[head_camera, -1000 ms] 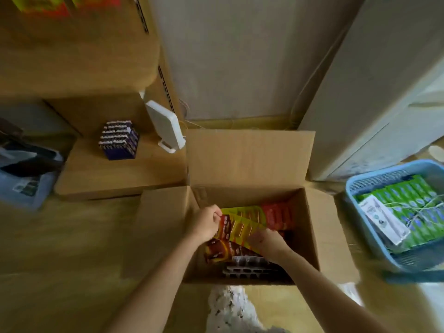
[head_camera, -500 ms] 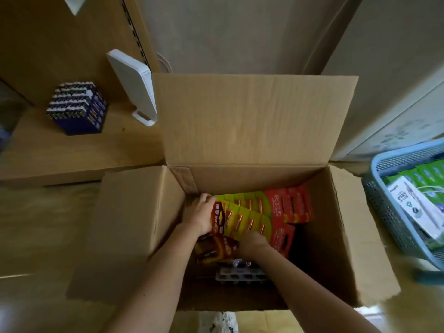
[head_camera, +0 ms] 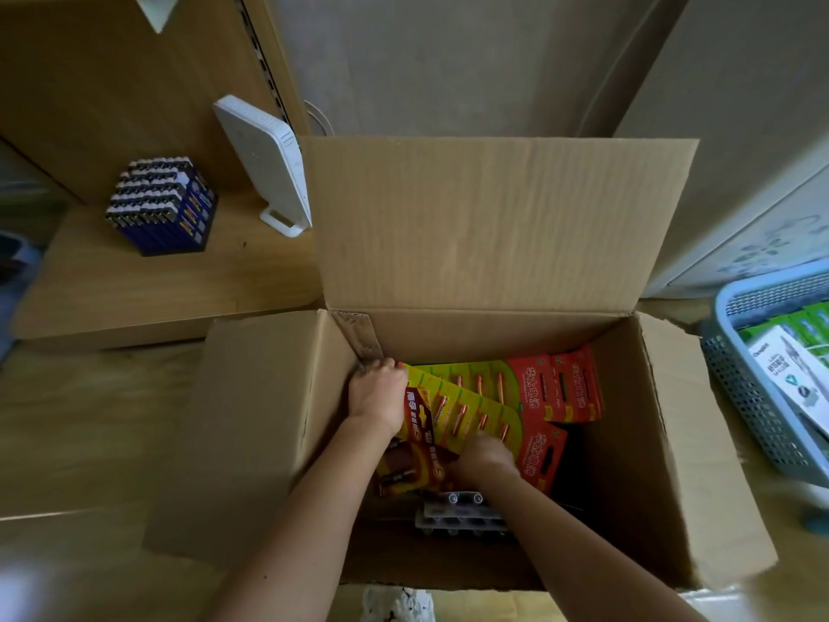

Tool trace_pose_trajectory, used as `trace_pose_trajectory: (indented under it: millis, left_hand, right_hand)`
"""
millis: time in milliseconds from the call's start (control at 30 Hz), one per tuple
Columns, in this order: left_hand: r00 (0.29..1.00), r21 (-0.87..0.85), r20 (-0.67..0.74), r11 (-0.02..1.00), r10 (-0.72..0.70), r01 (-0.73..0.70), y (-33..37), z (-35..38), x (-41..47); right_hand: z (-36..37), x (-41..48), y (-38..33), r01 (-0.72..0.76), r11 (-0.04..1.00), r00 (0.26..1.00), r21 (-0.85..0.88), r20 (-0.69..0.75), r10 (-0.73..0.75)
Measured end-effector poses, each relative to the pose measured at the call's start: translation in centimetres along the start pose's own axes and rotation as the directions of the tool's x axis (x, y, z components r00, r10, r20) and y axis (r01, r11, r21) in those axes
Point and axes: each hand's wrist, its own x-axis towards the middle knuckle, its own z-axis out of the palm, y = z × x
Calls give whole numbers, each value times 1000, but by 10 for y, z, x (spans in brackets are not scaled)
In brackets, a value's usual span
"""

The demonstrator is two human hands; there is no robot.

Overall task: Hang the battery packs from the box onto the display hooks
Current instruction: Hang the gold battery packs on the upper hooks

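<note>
Inside the cardboard box [head_camera: 251,419], the left hand [head_camera: 377,395] curls round the battery cards [head_camera: 469,408], probably to lift them. The right hand [head_camera: 486,457] rests there too, its fingers hidden.

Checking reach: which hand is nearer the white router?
Left. The left hand is at the box's far-left corner, toward the router; the right hand is mid-box, farther away.

Dim warm light, blurred, distorted edges
</note>
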Motion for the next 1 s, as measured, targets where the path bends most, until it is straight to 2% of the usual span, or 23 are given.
trace_pose_trajectory:
  millis: [200,333,467,567,767,833,1000]
  left_hand:
    - [999,-19,26,1000,-19,20,-2,-11,-13]
    - [1000,-52,-4,998,-24,24,-2,-19,-18]
    - [997,-180,-42,982,-70,61,-6,-30,-21]
    - [994,-292,-60,954,-91,70,-9,-33,-24]
    - [983,-406,-136,912,-119,54,-8,-36,-26]
    - [982,-429,-139,901,-128,57,-9,-38,-27]
    - [975,-517,-155,854,-157,56,-10,-41,-29]
  right_hand:
    - [4,-3,1,-32,986,999,165,30,28]
    - [3,-10,-2,-11,981,999,195,37,4]
    - [-3,-12,0,-30,972,999,232,18,27]
    - [-3,-13,-1,-23,981,999,194,-27,28]
    - [-2,-19,-6,16,995,992,96,-122,-4]
    - [-3,-21,-9,40,998,995,56,-98,-34]
    - [-16,-24,-6,98,990,992,102,65,-105]
